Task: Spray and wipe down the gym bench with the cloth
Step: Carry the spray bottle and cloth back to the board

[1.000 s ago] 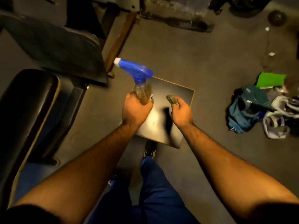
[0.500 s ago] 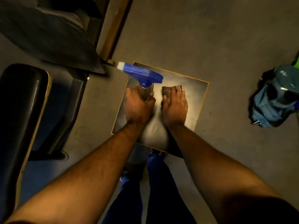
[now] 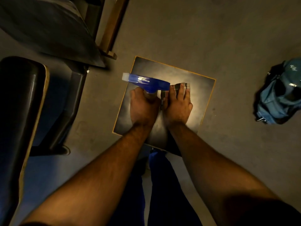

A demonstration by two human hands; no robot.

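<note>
2 bare forearms are reaching down. The left hand (image 3: 143, 106) is gripping a blue spray bottle (image 3: 146, 83); the right hand (image 3: 178, 106) is pressing flat fingers on a cloth (image 3: 175, 88) atop a square black pad (image 3: 200, 88). The padded bench (image 3: 21, 98) is sitting left.

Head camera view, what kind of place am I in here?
Most likely a gym floor. A black padded bench with a metal frame stands at the left, a blue sports bag lies on the bare floor at the right, and the hands work a spray bottle and cloth on a square pad.
</note>
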